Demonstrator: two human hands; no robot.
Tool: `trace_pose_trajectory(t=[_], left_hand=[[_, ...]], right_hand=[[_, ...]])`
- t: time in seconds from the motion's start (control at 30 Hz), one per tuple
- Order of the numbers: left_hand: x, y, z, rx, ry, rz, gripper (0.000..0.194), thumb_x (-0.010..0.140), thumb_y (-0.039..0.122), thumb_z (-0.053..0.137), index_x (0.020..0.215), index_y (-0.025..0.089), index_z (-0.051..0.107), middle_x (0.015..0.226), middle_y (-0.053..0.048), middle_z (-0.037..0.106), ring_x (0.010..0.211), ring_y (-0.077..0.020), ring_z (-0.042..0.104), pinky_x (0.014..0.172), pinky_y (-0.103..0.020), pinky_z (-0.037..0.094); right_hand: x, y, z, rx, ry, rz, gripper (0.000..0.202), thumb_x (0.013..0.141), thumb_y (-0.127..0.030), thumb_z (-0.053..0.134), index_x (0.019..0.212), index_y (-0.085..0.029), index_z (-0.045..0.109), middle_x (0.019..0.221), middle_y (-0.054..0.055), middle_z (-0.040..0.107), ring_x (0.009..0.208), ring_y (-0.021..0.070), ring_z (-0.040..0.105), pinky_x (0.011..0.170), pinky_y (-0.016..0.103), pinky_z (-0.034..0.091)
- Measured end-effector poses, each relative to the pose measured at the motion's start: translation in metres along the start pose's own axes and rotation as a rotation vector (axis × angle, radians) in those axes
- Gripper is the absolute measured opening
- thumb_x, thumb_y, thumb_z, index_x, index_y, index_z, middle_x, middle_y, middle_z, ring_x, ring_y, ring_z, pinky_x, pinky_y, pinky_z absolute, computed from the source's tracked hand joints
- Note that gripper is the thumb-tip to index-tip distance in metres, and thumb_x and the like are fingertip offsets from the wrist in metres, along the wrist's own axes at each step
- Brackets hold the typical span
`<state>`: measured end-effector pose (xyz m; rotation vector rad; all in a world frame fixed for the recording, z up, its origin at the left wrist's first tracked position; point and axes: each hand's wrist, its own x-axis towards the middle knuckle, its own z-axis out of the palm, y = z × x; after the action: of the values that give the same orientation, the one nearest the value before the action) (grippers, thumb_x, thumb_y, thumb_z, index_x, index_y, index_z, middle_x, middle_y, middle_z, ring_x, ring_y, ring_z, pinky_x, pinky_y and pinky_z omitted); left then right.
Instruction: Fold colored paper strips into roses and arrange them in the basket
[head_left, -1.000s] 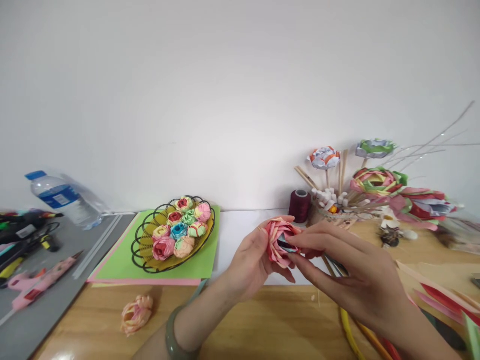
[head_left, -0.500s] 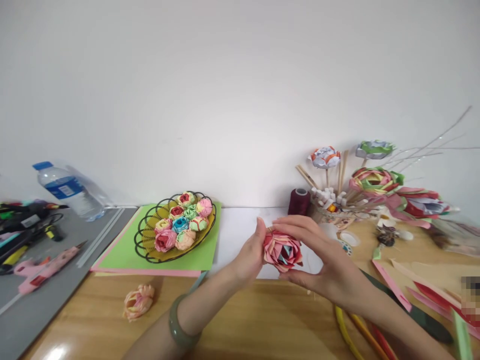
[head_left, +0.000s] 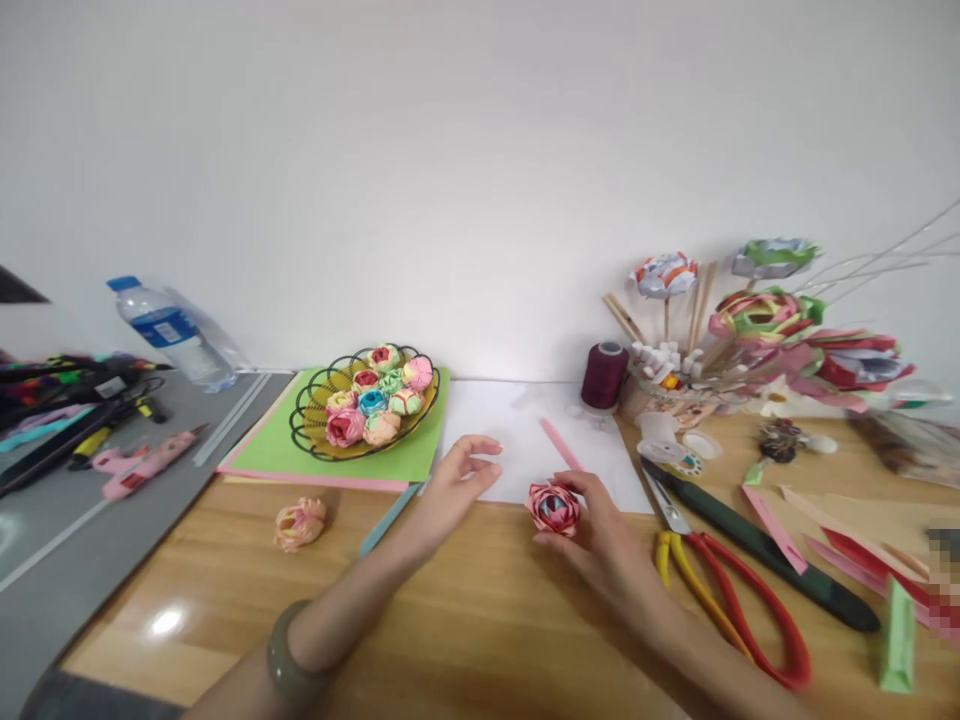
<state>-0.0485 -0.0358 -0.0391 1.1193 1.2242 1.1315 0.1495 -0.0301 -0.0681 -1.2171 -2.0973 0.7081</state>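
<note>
Between the thumb and fingers of my right hand [head_left: 592, 525] is a pink and red paper flower [head_left: 553, 508] with a pale blue centre, held low over the wooden table. My left hand [head_left: 457, 487] is empty, its thumb and fingers apart, above the edge of a white paper sheet [head_left: 517, 460]. Left of that hand lies a peach paper flower [head_left: 300, 524]. Farther back, a yellow wire basket [head_left: 307, 425] holds several small paper flowers on green paper [head_left: 255, 450]. A pink paper strip [head_left: 561, 444] rests on the white sheet, just behind the held flower.
Red and yellow-handled scissors [head_left: 731, 590] and a dark green long tool [head_left: 780, 550] lie at right. Behind stand a maroon thread spool [head_left: 604, 375] and a pot [head_left: 660, 398] of stemmed flowers. At left are a water bottle [head_left: 176, 335] and a pink glue gun [head_left: 146, 465].
My left hand has let go of the flower and moved left. The flower stays in my right hand, now lower over the table. The view has shifted, showing the scissors fully.
</note>
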Motion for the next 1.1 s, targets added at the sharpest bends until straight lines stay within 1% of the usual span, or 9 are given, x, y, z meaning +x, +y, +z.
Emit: trace_pose_trajectory(t=[0.07, 0.1, 0.27, 0.4, 0.5, 0.63, 0.77, 0.93, 1.1], left_hand=[[-0.003, -0.006, -0.006, 0.097, 0.000, 0.019, 0.025, 0.075, 0.032, 0.060, 0.095, 0.018, 0.053, 0.108, -0.008, 0.056, 0.092, -0.0175, 0.053, 0.084, -0.032, 0.040], [-0.005, -0.008, -0.007, 0.139, -0.014, 0.026, 0.022, 0.075, 0.030, 0.058, 0.093, 0.017, 0.053, 0.106, -0.007, 0.057, 0.091, -0.0172, 0.053, 0.083, -0.032, 0.040], [-0.013, -0.014, -0.002, 0.259, -0.055, 0.003, 0.019, 0.074, 0.022, 0.056, 0.093, 0.017, 0.056, 0.101, -0.006, 0.059, 0.087, -0.0161, 0.054, 0.079, -0.030, 0.042], [-0.016, -0.023, 0.004, 0.308, -0.039, -0.017, 0.020, 0.071, 0.014, 0.056, 0.092, 0.017, 0.057, 0.091, -0.004, 0.060, 0.080, -0.0146, 0.056, 0.076, -0.028, 0.044], [-0.019, -0.032, 0.009, 0.332, -0.031, 0.009, 0.022, 0.069, 0.008, 0.055, 0.089, 0.016, 0.058, 0.086, -0.003, 0.059, 0.079, -0.0142, 0.056, 0.075, -0.028, 0.046], [-0.023, -0.042, 0.018, 0.333, -0.088, 0.123, 0.022, 0.072, 0.007, 0.054, 0.090, 0.017, 0.061, 0.091, -0.004, 0.058, 0.081, -0.0136, 0.057, 0.075, -0.026, 0.048], [-0.021, -0.047, 0.024, 0.343, -0.111, 0.210, 0.019, 0.077, 0.010, 0.054, 0.092, 0.018, 0.061, 0.091, -0.004, 0.059, 0.083, -0.0135, 0.058, 0.077, -0.026, 0.048], [-0.015, -0.049, 0.027, 0.378, -0.116, 0.204, 0.014, 0.077, 0.012, 0.057, 0.089, 0.017, 0.063, 0.087, -0.004, 0.064, 0.082, -0.0147, 0.060, 0.078, -0.027, 0.048], [-0.013, -0.048, 0.030, 0.367, -0.131, 0.208, 0.013, 0.078, 0.013, 0.058, 0.089, 0.017, 0.064, 0.086, -0.005, 0.065, 0.081, -0.0146, 0.060, 0.077, -0.026, 0.048]], right_hand=[[-0.007, 0.006, 0.007, -0.058, -0.127, 0.059, 0.037, 0.076, -0.025, 0.061, 0.110, -0.021, 0.046, 0.107, 0.008, 0.059, 0.099, 0.0246, 0.056, 0.085, 0.042, 0.045], [-0.011, 0.008, 0.009, -0.080, -0.154, 0.060, 0.039, 0.075, -0.024, 0.061, 0.111, -0.021, 0.047, 0.110, 0.009, 0.059, 0.102, 0.0253, 0.054, 0.088, 0.043, 0.043], [-0.028, 0.016, -0.001, -0.113, -0.081, -0.018, 0.062, 0.072, -0.024, 0.065, 0.127, -0.020, 0.035, 0.127, 0.012, 0.050, 0.118, 0.0269, 0.045, 0.097, 0.045, 0.037], [-0.038, 0.020, -0.016, -0.095, -0.042, 0.027, 0.044, 0.079, -0.029, 0.058, 0.120, -0.023, 0.042, 0.118, 0.010, 0.054, 0.109, 0.0244, 0.051, 0.091, 0.042, 0.042], [-0.037, 0.019, -0.023, -0.049, -0.102, 0.074, 0.034, 0.080, -0.025, 0.055, 0.113, -0.024, 0.048, 0.109, 0.007, 0.056, 0.098, 0.0217, 0.056, 0.084, 0.037, 0.046], [-0.028, 0.017, -0.021, 0.031, -0.186, 0.109, 0.038, 0.077, -0.017, 0.056, 0.114, -0.023, 0.050, 0.098, 0.005, 0.058, 0.086, 0.0189, 0.056, 0.076, 0.033, 0.047], [-0.023, 0.018, -0.019, 0.087, -0.199, 0.069, 0.039, 0.076, -0.017, 0.059, 0.114, -0.022, 0.051, 0.096, 0.004, 0.058, 0.085, 0.0174, 0.056, 0.075, 0.031, 0.047], [-0.019, 0.016, -0.021, 0.113, -0.213, 0.040, 0.029, 0.079, -0.020, 0.057, 0.108, -0.023, 0.056, 0.092, 0.004, 0.060, 0.082, 0.0167, 0.058, 0.073, 0.029, 0.047], [-0.018, 0.011, -0.016, 0.186, -0.193, 0.091, 0.022, 0.080, -0.023, 0.056, 0.101, -0.022, 0.057, 0.092, 0.003, 0.063, 0.081, 0.0161, 0.060, 0.073, 0.028, 0.048]])
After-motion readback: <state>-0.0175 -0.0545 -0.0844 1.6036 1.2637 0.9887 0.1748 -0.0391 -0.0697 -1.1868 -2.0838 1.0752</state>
